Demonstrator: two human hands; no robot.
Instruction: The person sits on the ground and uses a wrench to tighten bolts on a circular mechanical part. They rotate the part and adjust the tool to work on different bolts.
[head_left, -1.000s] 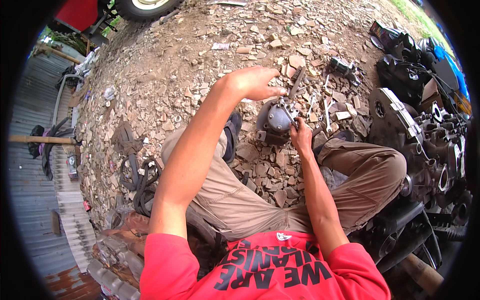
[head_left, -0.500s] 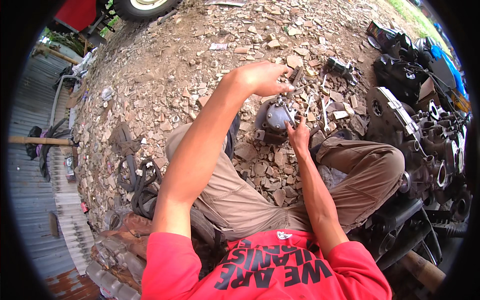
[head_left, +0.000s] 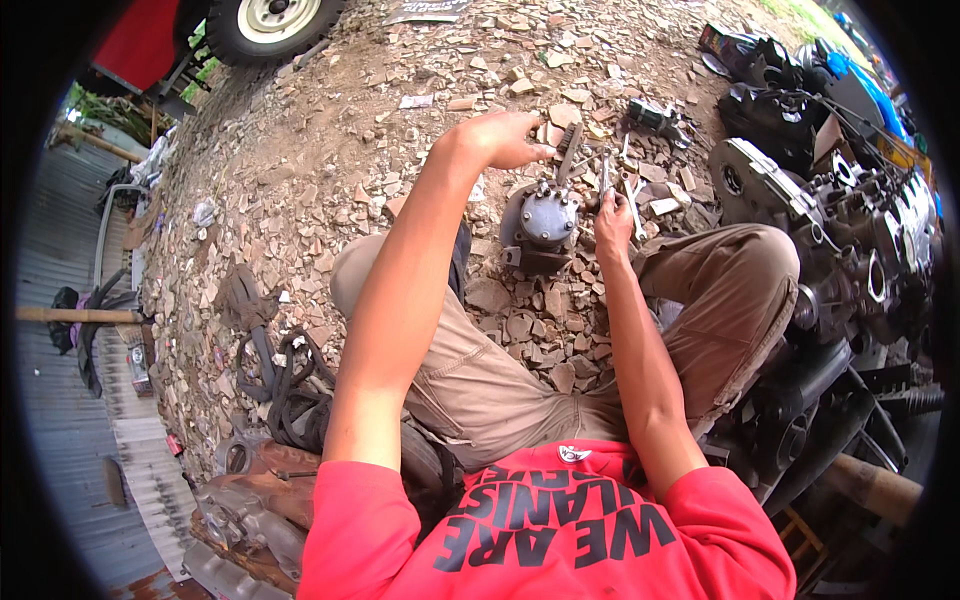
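Observation:
A round grey metal housing (head_left: 548, 217), with bolts around its flat cover, sits on the stony ground between my knees. Beyond it to the left, my left hand (head_left: 508, 140) hangs with thumb and fingers apart and nothing visible in them. Its fingertips are close to a wire brush (head_left: 569, 143) lying behind the housing. To the right of the housing, my right hand (head_left: 613, 222) is closed around a wrench (head_left: 605, 172) that points away from me. Another wrench (head_left: 636, 208) lies on the stones just beside that hand.
A small dark motor-like part (head_left: 655, 120) lies farther off to the right. Large engine parts (head_left: 800, 210) crowd my right knee. Dark straps (head_left: 290, 385) and metal castings (head_left: 245, 515) lie at my left. A tyre (head_left: 272, 22) shows at the top left.
My right hand has moved off the housing to its right side, with the wrench in it. My left hand stays raised beyond the housing, slightly farther left. The view has shifted a little.

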